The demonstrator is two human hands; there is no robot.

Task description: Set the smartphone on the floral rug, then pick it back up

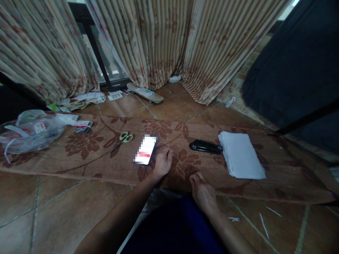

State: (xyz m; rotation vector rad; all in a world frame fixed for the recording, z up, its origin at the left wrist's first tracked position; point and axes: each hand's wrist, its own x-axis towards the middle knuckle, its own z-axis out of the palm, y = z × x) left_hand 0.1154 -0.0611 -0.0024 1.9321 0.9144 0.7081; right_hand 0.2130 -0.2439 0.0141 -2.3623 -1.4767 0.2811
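Two bare hands rest on a brown floral rug [87, 165] spread across a tiled floor [53, 208], seen from above by the person who owns them. The left hand [162, 163] lies knuckles up with its fingers loosely curled, gripping nothing, its fingertips just beside the right edge of a phone [145, 150]. The phone lies flat on the rug with its lit screen facing up; its long axis runs from the near left to the far right, its top end pointing away from the person and toward the striped curtains [159, 42] at the back. The right hand [201, 192] sits nearer the person at the rug's front edge, fingers drawn together and pressed down on the weave, holding nothing. Green-handled scissors [122, 140] lie to the left of the phone, handles toward it and blades pointing to the near left. A black stapler [206, 146] lies to the right, its long axis running left to right, its right end touching or just short of a stack of white paper [241, 155]. A crumpled clear plastic bag [31, 132] sits at the rug's far left. A skateboard [145, 93] lies on the tiles in front of the curtains, with loose papers [82, 99] scattered to its left.
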